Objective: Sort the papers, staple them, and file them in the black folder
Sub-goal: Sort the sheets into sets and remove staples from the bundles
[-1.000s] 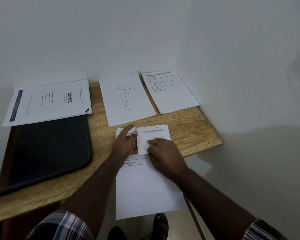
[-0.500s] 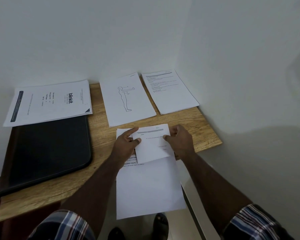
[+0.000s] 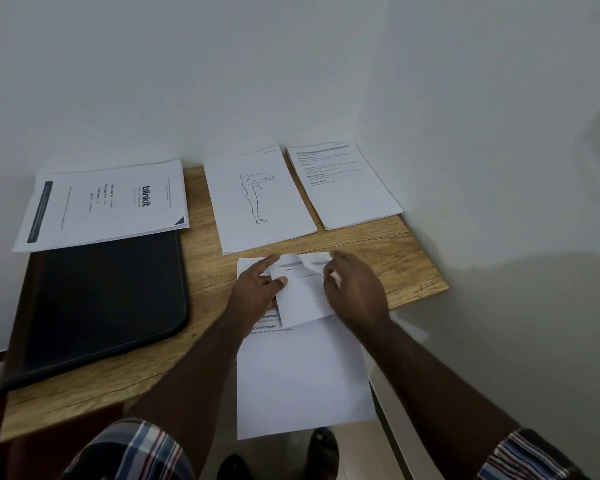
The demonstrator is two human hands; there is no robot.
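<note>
On the wooden desk point(image 3: 378, 251) at frame centre, your left hand point(image 3: 257, 289) and right hand point(image 3: 355, 292) now pinch the small sheet point(image 3: 302, 296), freshly buckled (sorting continues).

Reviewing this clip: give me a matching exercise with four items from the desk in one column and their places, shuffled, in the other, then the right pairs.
1. black folder
2. blinkit sheet
3. body-outline sheet
4. small folded sheet

A. between both hands
B. back left, overlapping the folder's far edge
C. left part of the desk
D. back middle, beside the text page

Pairs: 1-C, 2-B, 3-D, 4-A
</note>
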